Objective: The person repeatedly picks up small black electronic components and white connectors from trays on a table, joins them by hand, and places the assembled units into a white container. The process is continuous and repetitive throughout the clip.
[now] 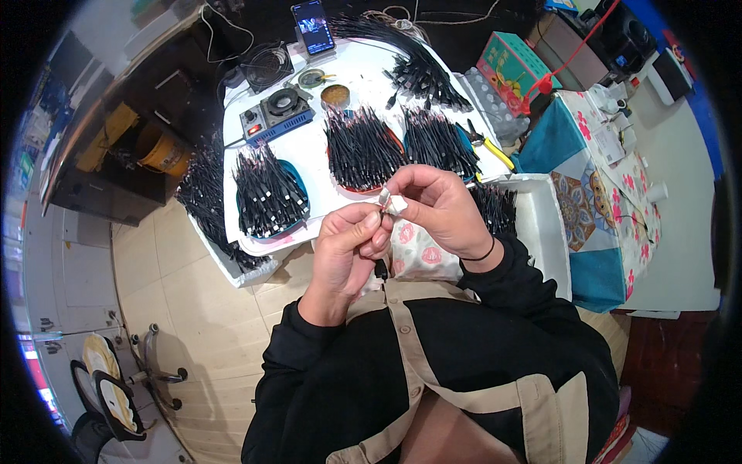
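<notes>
In front of my chest my two hands meet over one short black cable (380, 269). My left hand (346, 241) pinches it near its thin wire end, and its dark plug hangs below the fingers. My right hand (442, 207), with white wrapping on the thumb and forefinger tips, is closed on the fine reddish wires at the top. The fingers partly hide that end. Just beyond are bundles of similar black cables: one in a red basket (363, 151), one in a blue basket (439, 143), another in a teal basket (269, 192) at the left.
On the white table (325, 216) stand a small electric heater (280, 114), a round tin (335, 95), a fan (267, 66) and a lit phone (313, 27). Yellow-handled pliers (495, 148) lie at the right edge. More cables fill a white foam box (533, 209). A flowered cloth (599, 193) covers a side table.
</notes>
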{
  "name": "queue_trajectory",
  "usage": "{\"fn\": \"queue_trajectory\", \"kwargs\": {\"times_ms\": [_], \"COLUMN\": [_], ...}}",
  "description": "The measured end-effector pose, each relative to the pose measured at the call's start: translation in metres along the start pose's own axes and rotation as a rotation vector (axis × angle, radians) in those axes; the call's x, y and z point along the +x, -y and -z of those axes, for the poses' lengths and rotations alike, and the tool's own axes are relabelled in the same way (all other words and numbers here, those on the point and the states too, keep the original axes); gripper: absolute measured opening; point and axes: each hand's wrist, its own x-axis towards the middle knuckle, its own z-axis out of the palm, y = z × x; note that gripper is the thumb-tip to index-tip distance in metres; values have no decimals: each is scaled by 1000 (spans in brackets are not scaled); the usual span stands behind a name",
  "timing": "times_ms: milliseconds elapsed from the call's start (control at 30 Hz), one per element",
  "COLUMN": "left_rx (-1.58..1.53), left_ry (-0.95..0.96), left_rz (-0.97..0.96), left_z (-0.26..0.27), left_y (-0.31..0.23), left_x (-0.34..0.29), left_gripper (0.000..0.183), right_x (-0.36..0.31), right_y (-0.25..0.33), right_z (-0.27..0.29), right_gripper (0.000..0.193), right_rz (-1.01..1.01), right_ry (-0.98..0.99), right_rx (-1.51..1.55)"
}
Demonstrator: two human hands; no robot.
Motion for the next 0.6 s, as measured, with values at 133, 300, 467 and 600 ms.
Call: {"fn": "queue_trajectory", "kwargs": {"times_ms": [133,300,467,600], "left_rx": [141,840,984,797], "left_ry": [-49,-54,64,-37], "left_rz": [-53,-302,-330,-223], "left_z": [-3,-5,4,6], "left_y": [4,8,19,30], "left_x": [4,5,20,32], "left_gripper": [16,16,16,17], "right_x": [0,-7,-14,-9], "right_y": [-5,-15,-30,-35], "right_z": [7,25,36,67], "right_gripper": [14,13,21,23], "right_rz": [34,-171,-242,-97], "right_ry": [1,81,64,-45], "right_rx": [8,467,624,322]}}
